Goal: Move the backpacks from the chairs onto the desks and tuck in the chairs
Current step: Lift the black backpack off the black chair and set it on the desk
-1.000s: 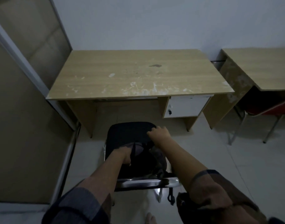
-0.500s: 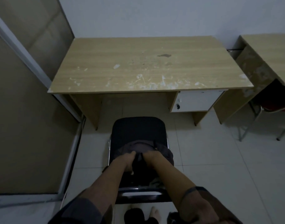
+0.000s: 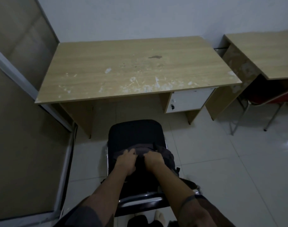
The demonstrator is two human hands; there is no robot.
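A dark grey backpack [image 3: 166, 157] sits on the seat of a black chair [image 3: 135, 131] that stands on the floor a short way in front of a scuffed wooden desk [image 3: 136, 68]. My left hand [image 3: 126, 162] and my right hand [image 3: 153, 161] both grip the top of the backpack, side by side, with fingers curled into the fabric. The chair's shiny backrest [image 3: 140, 199] is nearest me, below my forearms. The lower part of the backpack is hidden behind my arms.
A white lockable drawer [image 3: 187, 100] hangs under the desk's right side. A second wooden desk [image 3: 270, 53] stands to the right with a red chair [image 3: 270, 97] tucked under it. A framed partition wall [image 3: 17, 95] runs along the left. The floor is pale tile.
My right hand came back from the chair's front edge to the backpack's top, beside my left hand. The view has drawn closer to the desk.
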